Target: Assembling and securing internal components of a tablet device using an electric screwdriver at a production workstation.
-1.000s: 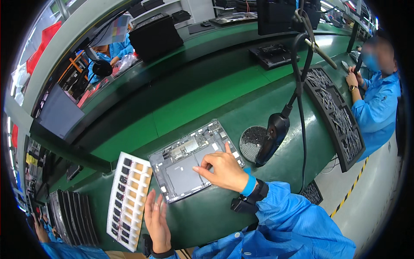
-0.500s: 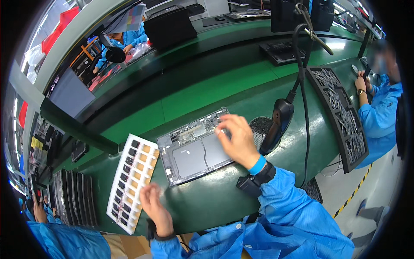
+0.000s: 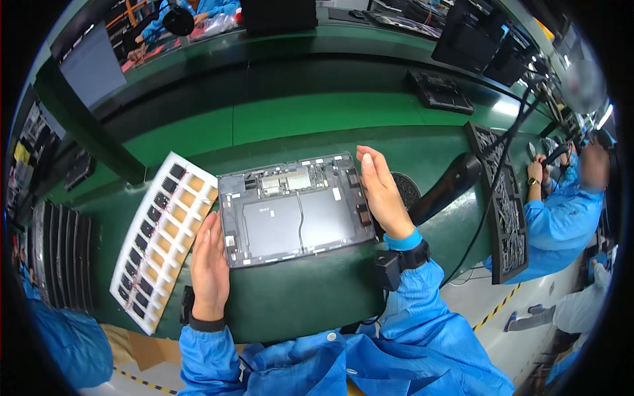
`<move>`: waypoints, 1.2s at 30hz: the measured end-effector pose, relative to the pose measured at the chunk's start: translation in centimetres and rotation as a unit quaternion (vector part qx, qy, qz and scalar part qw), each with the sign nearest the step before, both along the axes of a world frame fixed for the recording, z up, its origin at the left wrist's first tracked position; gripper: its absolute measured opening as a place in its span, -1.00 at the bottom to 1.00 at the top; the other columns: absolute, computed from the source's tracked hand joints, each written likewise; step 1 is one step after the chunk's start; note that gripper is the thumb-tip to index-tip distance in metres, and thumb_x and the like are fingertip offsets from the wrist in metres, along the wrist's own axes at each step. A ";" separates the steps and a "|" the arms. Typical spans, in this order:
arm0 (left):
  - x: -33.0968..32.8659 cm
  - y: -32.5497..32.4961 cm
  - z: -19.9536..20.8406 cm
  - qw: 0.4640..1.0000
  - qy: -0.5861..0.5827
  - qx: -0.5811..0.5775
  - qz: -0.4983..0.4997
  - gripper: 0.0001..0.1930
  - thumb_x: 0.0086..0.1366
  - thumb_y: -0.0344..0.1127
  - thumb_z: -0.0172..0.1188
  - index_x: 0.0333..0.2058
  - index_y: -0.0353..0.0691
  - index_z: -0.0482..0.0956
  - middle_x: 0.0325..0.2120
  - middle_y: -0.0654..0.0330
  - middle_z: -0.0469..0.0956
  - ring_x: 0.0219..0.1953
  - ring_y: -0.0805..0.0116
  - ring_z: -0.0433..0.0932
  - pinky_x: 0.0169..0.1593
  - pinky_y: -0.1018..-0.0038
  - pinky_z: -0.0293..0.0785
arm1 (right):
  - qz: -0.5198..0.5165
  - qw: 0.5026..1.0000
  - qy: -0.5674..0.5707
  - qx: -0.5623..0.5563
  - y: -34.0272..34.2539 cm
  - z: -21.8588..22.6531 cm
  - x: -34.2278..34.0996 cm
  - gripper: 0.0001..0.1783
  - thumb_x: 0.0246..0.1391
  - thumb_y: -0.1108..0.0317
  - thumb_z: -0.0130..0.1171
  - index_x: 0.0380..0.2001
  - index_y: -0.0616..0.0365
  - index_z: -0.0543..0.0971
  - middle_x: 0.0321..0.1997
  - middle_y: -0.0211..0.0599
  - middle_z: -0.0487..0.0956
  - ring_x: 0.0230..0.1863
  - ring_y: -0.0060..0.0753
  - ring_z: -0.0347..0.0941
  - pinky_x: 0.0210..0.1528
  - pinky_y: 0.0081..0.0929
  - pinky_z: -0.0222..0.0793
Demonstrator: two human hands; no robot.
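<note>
An opened flat device chassis point(image 3: 271, 228), a laptop or tablet body, lies on the green bench with its circuit board, dark inner panels and a black cable exposed. My left hand point(image 3: 210, 267) is open, its fingers stretched up along the chassis's left edge. On the other side, my right hand point(image 3: 384, 198) is also open, with straight fingers at the right edge. The two palms face each other across the chassis; whether they press on it I cannot tell. A white foam tray point(image 3: 142, 228) with several small black parts on thin wires stands left of my left hand.
Right of my right hand are a black handheld device point(image 3: 452, 188) and a round dark mesh pad point(image 3: 406, 188). A black tray point(image 3: 505, 224) of small strips lies beyond, beside a co-worker point(image 3: 561, 211). Dark panels point(image 3: 63, 257) stand at far left; another chassis point(image 3: 439, 91) lies farther back.
My right hand has moved off the chassis's upper right area to its right edge. My left hand has come up to the left edge. The view has shifted and turned.
</note>
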State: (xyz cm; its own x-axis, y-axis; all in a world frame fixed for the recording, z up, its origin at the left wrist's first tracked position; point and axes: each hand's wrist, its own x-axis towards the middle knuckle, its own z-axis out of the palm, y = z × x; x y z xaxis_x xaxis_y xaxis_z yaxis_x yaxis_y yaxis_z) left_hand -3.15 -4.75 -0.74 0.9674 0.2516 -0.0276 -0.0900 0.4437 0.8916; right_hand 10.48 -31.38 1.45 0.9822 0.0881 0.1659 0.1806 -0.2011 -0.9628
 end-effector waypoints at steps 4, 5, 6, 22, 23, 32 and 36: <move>-3.3 -0.6 0.2 0.999 0.022 -0.042 0.028 -0.46 0.37 -0.21 -0.20 0.22 -0.43 0.02 0.27 -0.11 0.00 0.33 0.16 -0.03 0.33 0.34 -0.11 | 0.038 0.994 0.049 -0.095 -0.3 1.3 -0.8 -0.46 0.27 0.01 -0.22 0.14 0.19 0.23 0.11 0.06 0.38 0.09 -0.13 0.35 0.10 -0.35 0.23; -3.9 -0.7 0.6 0.997 0.019 -0.063 0.028 -0.46 0.36 -0.24 -0.18 0.22 -0.42 0.01 0.27 -0.08 -0.02 0.34 0.17 -0.06 0.34 0.32 -0.15 | 0.037 0.992 0.057 -0.110 -0.2 1.4 -0.9 -0.46 0.26 0.02 -0.20 0.14 0.18 0.23 0.04 0.04 0.43 0.04 -0.13 0.39 0.08 -0.34 0.25; -4.9 -0.6 0.6 0.997 0.026 -0.058 0.046 -0.46 0.36 -0.24 -0.18 0.22 -0.42 0.01 0.27 -0.08 -0.02 0.34 0.17 -0.06 0.34 0.32 -0.15 | 0.045 0.989 0.065 -0.125 0.5 1.7 -1.3 -0.47 0.26 0.03 -0.19 0.14 0.17 0.24 -0.03 0.02 0.47 -0.01 -0.13 0.42 0.05 -0.34 0.27; -5.4 7.5 4.6 0.916 0.138 0.372 0.059 -0.73 0.29 -0.30 0.07 -0.14 -0.38 0.51 -0.23 0.11 0.57 -0.23 0.44 0.52 -0.11 0.55 0.43 | 0.046 0.966 -0.018 -0.254 1.0 1.1 -1.6 -0.56 0.18 0.22 -0.03 0.08 0.18 0.31 -0.01 -0.06 0.50 -0.18 -0.25 0.51 -0.08 -0.39 0.36; -4.9 8.8 4.7 0.887 0.148 0.427 0.093 -0.76 0.28 -0.32 0.08 -0.20 -0.39 0.53 -0.34 0.15 0.58 -0.32 0.48 0.51 -0.20 0.57 0.43 | 0.049 0.968 -0.031 -0.246 1.1 0.8 -1.6 -0.56 0.18 0.23 -0.03 0.08 0.19 0.32 0.01 -0.05 0.49 -0.12 -0.19 0.49 -0.04 -0.37 0.34; -4.5 14.7 6.5 0.649 0.184 0.704 0.221 -0.80 0.10 -0.31 0.14 -0.41 -0.34 0.61 -0.56 -0.07 0.56 -0.44 -0.01 0.57 -0.33 0.29 0.46 | 0.054 0.951 -0.135 -0.273 1.3 -1.3 -0.7 -0.59 0.14 0.27 0.00 0.04 0.21 0.37 0.00 0.01 0.48 0.04 -0.03 0.41 0.05 -0.30 0.28; -6.2 15.0 6.8 0.656 0.260 0.687 0.170 -0.80 0.08 -0.31 0.15 -0.44 -0.34 0.61 -0.55 -0.05 0.57 -0.44 0.03 0.59 -0.34 0.32 0.47 | 0.038 0.948 -0.138 -0.283 1.3 -0.7 -0.9 -0.60 0.15 0.29 -0.01 0.04 0.20 0.38 -0.02 0.00 0.49 0.01 -0.02 0.43 0.03 -0.31 0.30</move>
State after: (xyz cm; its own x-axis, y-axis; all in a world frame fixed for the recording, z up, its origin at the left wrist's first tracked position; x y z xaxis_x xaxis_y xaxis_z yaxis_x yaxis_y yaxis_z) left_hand -9.32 10.27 6.10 0.7983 0.5837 0.1482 0.4998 -0.7794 0.3779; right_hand 9.61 -30.12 0.79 0.8956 0.3085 0.3205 0.4445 -0.6476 -0.6188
